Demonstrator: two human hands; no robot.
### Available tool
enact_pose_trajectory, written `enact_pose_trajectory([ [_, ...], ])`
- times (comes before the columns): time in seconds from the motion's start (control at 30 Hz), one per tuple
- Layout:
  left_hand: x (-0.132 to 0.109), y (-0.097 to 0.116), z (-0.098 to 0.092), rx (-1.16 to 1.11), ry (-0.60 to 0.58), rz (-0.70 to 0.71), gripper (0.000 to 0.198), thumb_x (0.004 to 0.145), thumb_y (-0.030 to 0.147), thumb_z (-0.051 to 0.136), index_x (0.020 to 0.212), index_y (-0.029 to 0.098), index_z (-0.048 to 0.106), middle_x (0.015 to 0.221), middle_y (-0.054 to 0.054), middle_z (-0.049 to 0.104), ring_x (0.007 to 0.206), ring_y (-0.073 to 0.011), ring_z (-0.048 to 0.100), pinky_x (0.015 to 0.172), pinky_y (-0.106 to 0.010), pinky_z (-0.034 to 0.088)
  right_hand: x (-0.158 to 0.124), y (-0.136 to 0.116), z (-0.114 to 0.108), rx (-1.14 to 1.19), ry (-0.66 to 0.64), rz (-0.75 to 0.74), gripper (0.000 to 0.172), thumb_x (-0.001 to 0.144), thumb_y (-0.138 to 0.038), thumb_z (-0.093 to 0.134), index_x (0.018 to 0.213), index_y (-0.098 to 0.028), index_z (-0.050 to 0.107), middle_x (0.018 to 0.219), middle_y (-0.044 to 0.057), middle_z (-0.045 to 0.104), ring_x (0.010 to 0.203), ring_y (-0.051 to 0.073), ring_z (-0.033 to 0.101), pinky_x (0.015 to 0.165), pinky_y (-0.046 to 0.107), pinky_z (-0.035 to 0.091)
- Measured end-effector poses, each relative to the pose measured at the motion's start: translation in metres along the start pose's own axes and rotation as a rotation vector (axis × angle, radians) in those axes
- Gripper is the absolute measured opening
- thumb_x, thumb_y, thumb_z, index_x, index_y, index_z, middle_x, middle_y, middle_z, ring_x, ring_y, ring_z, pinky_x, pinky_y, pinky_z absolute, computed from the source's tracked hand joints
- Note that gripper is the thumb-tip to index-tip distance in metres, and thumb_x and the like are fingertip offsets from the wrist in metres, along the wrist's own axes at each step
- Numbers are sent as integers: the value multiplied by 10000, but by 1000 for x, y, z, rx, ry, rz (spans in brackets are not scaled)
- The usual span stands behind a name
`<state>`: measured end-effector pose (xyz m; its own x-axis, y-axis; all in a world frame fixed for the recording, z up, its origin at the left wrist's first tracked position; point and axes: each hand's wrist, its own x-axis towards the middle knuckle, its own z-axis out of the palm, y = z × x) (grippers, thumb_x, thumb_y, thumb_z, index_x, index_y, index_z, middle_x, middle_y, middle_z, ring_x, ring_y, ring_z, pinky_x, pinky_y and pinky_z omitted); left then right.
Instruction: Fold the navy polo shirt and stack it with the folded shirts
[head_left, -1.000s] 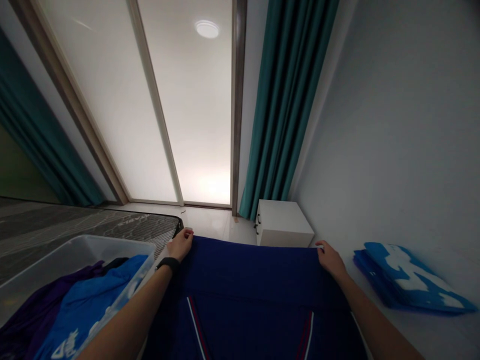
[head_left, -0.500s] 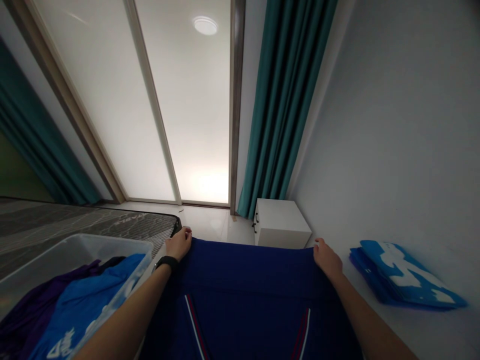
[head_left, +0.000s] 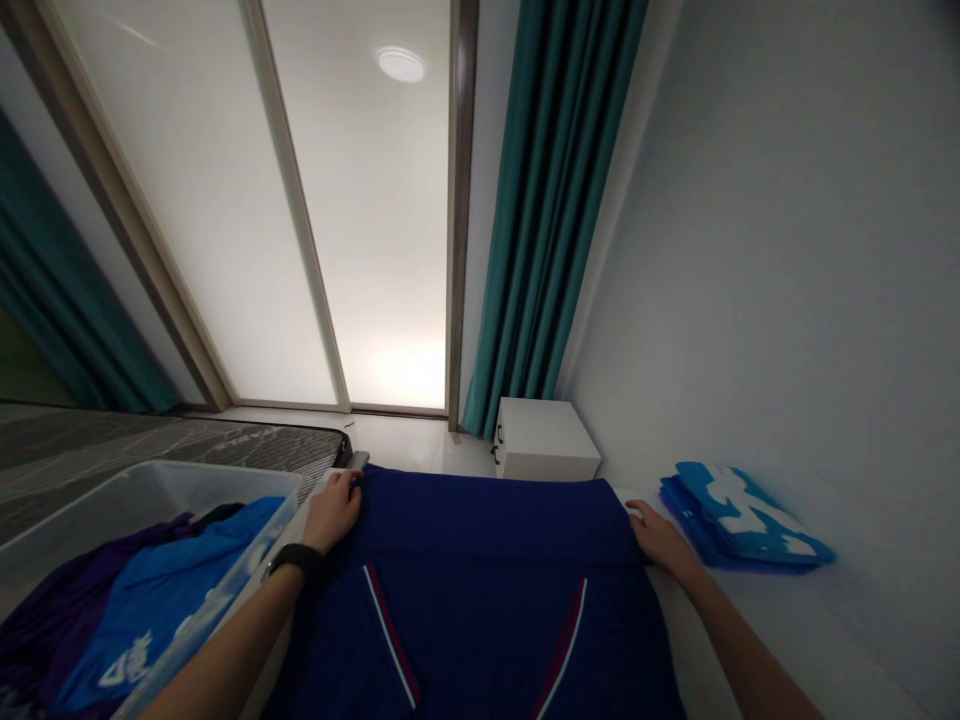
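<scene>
Dark blue garment (head_left: 480,620) and surrounding articles, viewed from the head. The garment, of smooth, matte cloth, lies spread in front of the person, its far edge nearly straight; 2 slanting trims, each white and dark red, converge toward the near side. The left hand (head_left: 335,513), with a black band (head_left: 296,563) at the wrist, rests with bent fingers at the far left corner; whether it pinches the cloth cannot be told. The right hand (head_left: 658,540) lies at the far right edge, fingers loosely curled; its grip likewise cannot be determined. The garment's near part is cut off by the frame, and its folds are hard to distinguish in the dark fabric. At left, a translucent plastic bin (head_left: 202,476), also cropped, contains a bright blue garment (head_left: 161,590) with white lettering, only partly legible, and crumpled purple cloth (head_left: 82,590). At right lies a folded blue-and-white stack (head_left: 742,520), slightly blurred.
</scene>
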<state>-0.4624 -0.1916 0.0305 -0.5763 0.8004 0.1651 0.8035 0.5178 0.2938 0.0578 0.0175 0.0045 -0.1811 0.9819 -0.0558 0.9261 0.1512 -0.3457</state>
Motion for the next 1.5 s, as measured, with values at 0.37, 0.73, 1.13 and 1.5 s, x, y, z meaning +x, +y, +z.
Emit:
enact_pose_trajectory([
  [0.37, -36, -25, -3, -124, 57, -24, 370, 870, 307, 363, 1163, 155, 532, 950, -88, 667, 891, -237, 666, 807, -312, 485, -41, 23, 0, 168, -5, -147, 464, 841, -310, 372, 1263, -169, 507, 672, -18, 587, 680, 208, 608, 667, 298, 429],
  [0.73, -50, -26, -14, -180, 54, -101, 272, 905, 273, 390, 1132, 203, 522, 841, -23, 692, 819, -202, 684, 740, -267, 473, -44, 21, 2, 245, 72, -162, 460, 800, -372, 376, 1160, -170, 580, 591, -26, 533, 612, 216, 581, 612, 306, 425],
  [1.13, -52, -26, -10, -58, 32, -154, 273, 937, 252, 383, 1157, 184, 530, 948, -58, 719, 916, -231, 676, 830, -331, 429, -51, 19, 11, 89, 92, -152, 444, 837, -386, 337, 1150, -181, 575, 626, -2, 615, 589, 208, 604, 575, 290, 402],
  [1.5, -65, -7, -16, 172, 156, 136, 394, 889, 214, 413, 1254, 182, 557, 1289, -119, 582, 1193, -278, 521, 948, -413, 438, -70, -31, 12, -352, 340, -292, 446, 918, -246, 297, 1242, -134, 581, 1175, 159, 619, 1096, 280, 560, 911, 400, 418],
])
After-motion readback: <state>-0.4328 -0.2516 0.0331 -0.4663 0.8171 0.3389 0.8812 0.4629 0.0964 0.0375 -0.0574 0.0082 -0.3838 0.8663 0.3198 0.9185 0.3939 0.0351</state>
